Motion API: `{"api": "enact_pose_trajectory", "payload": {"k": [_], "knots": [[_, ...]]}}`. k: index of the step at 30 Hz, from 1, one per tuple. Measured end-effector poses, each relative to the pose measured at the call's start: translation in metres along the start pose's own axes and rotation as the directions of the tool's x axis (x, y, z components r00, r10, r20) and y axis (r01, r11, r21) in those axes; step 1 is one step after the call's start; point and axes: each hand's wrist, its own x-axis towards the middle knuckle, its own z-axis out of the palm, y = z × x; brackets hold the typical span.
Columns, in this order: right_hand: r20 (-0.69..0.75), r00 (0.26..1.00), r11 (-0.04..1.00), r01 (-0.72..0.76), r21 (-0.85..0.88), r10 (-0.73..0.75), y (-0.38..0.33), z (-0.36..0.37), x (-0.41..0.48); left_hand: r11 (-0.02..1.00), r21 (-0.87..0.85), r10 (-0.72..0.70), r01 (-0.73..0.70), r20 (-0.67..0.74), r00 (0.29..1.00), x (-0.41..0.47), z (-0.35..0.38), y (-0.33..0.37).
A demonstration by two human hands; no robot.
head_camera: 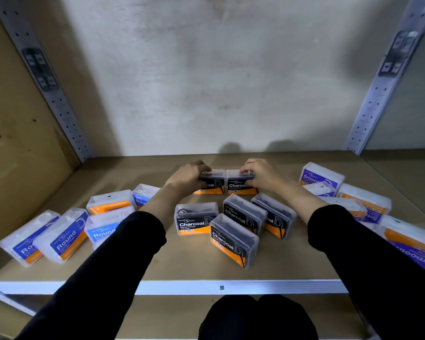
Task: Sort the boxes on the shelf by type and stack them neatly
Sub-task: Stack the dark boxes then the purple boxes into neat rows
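Two black Charcoal boxes stand side by side at the middle back of the shelf (182,266). My left hand (188,176) grips the left Charcoal box (215,184). My right hand (260,174) grips the right Charcoal box (238,188). Both hands curl over the box tops. Several more Charcoal boxes (233,238) lie loose in front of them, some tilted. Blue Round boxes (64,235) lie at the left. Purple Smooth boxes (322,176) lie at the right.
The shelf's metal front edge (206,287) runs across the near side. Perforated steel uprights (59,101) stand at the back left and back right (378,94). A grey wall closes the back. Bare board shows behind the two held boxes.
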Motion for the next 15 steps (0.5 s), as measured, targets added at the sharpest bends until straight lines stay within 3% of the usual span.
{"api": "enact_pose_trajectory", "payload": {"k": [15], "knots": [[0.108, 0.991, 0.991, -0.088, 0.098, 0.077, -0.014, -0.044, -0.044, 0.998, -0.04, 0.04, -0.037, 0.07, 0.997, -0.038, -0.03, 0.006]]}}
